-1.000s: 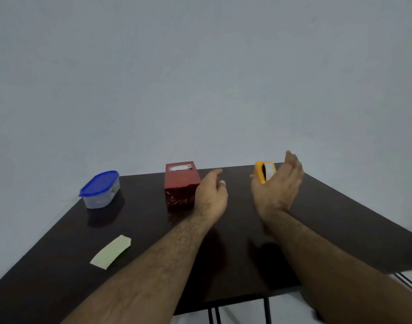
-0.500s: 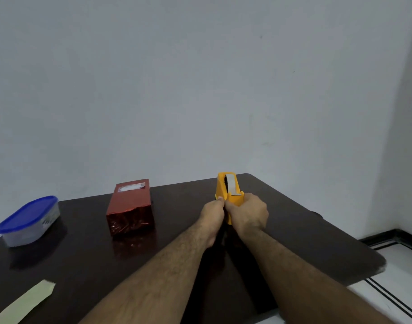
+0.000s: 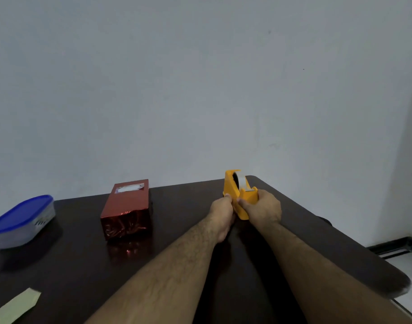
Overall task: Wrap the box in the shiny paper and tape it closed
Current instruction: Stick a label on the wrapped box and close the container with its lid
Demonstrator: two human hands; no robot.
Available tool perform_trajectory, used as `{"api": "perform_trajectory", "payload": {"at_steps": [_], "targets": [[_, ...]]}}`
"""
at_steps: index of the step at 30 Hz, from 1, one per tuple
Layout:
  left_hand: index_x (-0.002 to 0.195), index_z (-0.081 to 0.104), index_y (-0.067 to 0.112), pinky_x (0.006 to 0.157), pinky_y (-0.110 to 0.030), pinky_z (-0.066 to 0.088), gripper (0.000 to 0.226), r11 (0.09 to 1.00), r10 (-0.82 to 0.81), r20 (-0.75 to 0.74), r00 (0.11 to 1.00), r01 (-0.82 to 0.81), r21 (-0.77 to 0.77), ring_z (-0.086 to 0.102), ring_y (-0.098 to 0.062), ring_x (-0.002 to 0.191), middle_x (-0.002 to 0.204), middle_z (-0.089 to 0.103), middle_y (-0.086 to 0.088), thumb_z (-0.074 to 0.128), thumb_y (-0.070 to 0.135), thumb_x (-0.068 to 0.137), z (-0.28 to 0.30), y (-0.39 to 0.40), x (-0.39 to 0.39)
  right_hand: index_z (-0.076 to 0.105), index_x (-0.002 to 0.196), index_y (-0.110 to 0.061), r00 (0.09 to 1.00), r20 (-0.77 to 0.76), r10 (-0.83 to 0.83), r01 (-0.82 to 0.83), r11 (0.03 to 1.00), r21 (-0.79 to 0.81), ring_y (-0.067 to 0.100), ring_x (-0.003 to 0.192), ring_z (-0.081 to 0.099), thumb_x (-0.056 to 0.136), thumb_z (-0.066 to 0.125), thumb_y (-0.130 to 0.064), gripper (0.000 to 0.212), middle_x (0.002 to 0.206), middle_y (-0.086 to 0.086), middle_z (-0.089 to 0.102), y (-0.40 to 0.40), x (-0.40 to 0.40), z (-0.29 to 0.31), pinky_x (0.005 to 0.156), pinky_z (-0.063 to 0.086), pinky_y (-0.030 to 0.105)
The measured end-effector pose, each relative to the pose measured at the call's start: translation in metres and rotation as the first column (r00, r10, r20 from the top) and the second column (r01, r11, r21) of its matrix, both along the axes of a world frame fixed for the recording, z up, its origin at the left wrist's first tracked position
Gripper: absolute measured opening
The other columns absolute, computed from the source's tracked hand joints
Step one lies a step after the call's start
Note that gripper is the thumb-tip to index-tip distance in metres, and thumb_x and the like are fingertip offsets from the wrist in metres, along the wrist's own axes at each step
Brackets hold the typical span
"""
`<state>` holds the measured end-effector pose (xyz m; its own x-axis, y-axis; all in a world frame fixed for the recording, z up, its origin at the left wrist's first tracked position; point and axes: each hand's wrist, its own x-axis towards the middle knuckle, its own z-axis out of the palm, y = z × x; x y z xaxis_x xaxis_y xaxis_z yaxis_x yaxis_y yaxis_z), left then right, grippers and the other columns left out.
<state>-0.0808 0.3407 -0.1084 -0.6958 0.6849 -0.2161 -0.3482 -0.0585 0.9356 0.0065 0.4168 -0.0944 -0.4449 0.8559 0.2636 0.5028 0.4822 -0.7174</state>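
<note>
Both hands meet on the orange tape dispenser (image 3: 240, 194): right hand (image 3: 263, 209) grips its front, left hand (image 3: 221, 212) pinches at its side. The red-wrapped box (image 3: 128, 208) lies to their left, long axis running away, nearer the left hand; any tape strip pulled is hidden

Box (image 3: 126, 209) glossy crinkled foil; dispenser (image 3: 241, 195) smooth plastic.
</note>
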Motion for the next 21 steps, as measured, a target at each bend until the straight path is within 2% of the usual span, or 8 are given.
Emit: {"api": "perform_trajectory", "payload": {"at_steps": [4, 7, 9, 11, 13, 14, 18, 21], "targets": [[0.099, 0.062, 0.023, 0.073, -0.024, 0.046, 0.031, 0.996, 0.037, -0.128, 0.991, -0.047, -0.075, 0.061, -0.010, 0.082, 0.099, 0.072, 0.000, 0.039, 0.039, 0.113, 0.003, -0.024, 0.002, 0.063, 0.128, -0.014, 0.999, 0.030, -0.023, 0.024, 0.999, -0.041, 0.036, 0.119, 0.066, 0.093, 0.076, -0.030, 0.040, 0.126, 0.012, 0.071, -0.022, 0.012, 0.005, 0.096, 0.053, 0.043], [0.088, 0.065, 0.018, 0.081, -0.030, 0.050, 0.022, 0.982, 0.107, -0.377, 0.920, -0.156, -0.103, 0.065, -0.020, 0.087, 0.092, 0.069, 0.001, 0.053, 0.027, 0.103, 0.013, -0.073, 0.003, 0.052, 0.146, -0.014, 0.998, -0.050, -0.027, 0.026, 0.999, -0.019, 0.041, 0.126, 0.061, 0.093, 0.066, -0.016, 0.055, 0.133, 0.016, 0.066, -0.063, 0.017, 0.004, 0.102, 0.050, 0.045], [0.093, 0.072, 0.020, 0.092, -0.034, 0.058, 0.014, 0.963, 0.123, -0.565, 0.816, -0.236, -0.131, 0.070, -0.021, 0.099, 0.101, 0.074, 0.003, 0.059, 0.022, 0.098, 0.025, -0.121, 0.006, 0.048, 0.151, -0.015, 0.997, -0.077, 0.017, -0.014, 0.999, 0.037, 0.041, 0.127, 0.060, 0.093, 0.068, -0.018, 0.061, 0.135, 0.016, 0.065, -0.095, 0.017, 0.005, 0.104, 0.049, 0.045], [0.108, 0.076, 0.023, 0.100, -0.033, 0.056, 0.016, 0.903, 0.033, -0.785, 0.618, -0.355, -0.242, 0.070, -0.016, 0.107, 0.112, 0.076, 0.005, 0.063, 0.024, 0.098, 0.037, -0.183, 0.006, 0.052, 0.149, -0.017, 0.993, -0.039, 0.116, -0.113, 0.991, 0.065, 0.038, 0.128, 0.061, 0.095, 0.069, -0.023, 0.057, 0.137, 0.014, 0.066, -0.132, 0.013, 0.005, 0.106, 0.050, 0.043], [0.115, 0.075, 0.025, 0.099, -0.032, 0.056, 0.021, 0.764, -0.167, -0.904, 0.395, -0.528, -0.372, 0.069, -0.017, 0.107, 0.114, 0.076, 0.005, 0.064, 0.025, 0.098, 0.048, -0.245, 0.004, 0.053, 0.151, -0.021, 0.969, 0.023, 0.245, -0.246, 0.968, 0.051, 0.033, 0.129, 0.062, 0.096, 0.069, -0.027, 0.057, 0.140, 0.009, 0.067, -0.168, 0.006, 0.004, 0.107, 0.051, 0.039], [0.114, 0.074, 0.026, 0.097, -0.035, 0.057, 0.020, 0.665, -0.268, -0.900, 0.344, -0.611, -0.431, 0.070, -0.020, 0.107, 0.114, 0.075, 0.003, 0.064, 0.026, 0.097, 0.051, -0.272, 0.001, 0.054, 0.151, -0.022, 0.954, 0.052, 0.294, -0.296, 0.954, 0.049, 0.030, 0.130, 0.062, 0.097, 0.070, -0.027, 0.057, 0.142, 0.006, 0.066, -0.185, 0.004, 0.004, 0.107, 0.050, 0.037], [0.113, 0.069, 0.018, 0.085, -0.040, 0.063, 0.027, 0.268, -0.514, -0.749, 0.418, -0.751, -0.604, 0.069, -0.025, 0.101, 0.109, 0.071, -0.002, 0.070, 0.038, 0.094, 0.053, -0.375, -0.007, 0.063, 0.143, -0.028, 0.884, 0.118, 0.451, -0.461, 0.885, 0.068, 0.023, 0.128, 0.063, 0.097, 0.072, -0.029, 0.047, 0.140, -0.001, 0.067, -0.252, -0.006, 0.004, 0.106, 0.049, 0.031], [0.100, 0.068, 0.014, 0.079, -0.036, 0.061, 0.040, 0.195, -0.514, -0.682, 0.521, -0.703, -0.684, 0.069, -0.022, 0.092, 0.098, 0.072, -0.003, 0.075, 0.053, 0.091, 0.042, -0.428, -0.012, 0.071, 0.131, -0.030, 0.846, 0.171, 0.506, -0.523, 0.849, 0.077, 0.021, 0.121, 0.066, 0.094, 0.075, -0.034, 0.038, 0.132, -0.003, 0.071, -0.293, -0.010, 0.002, 0.105, 0.051, 0.032]]}}
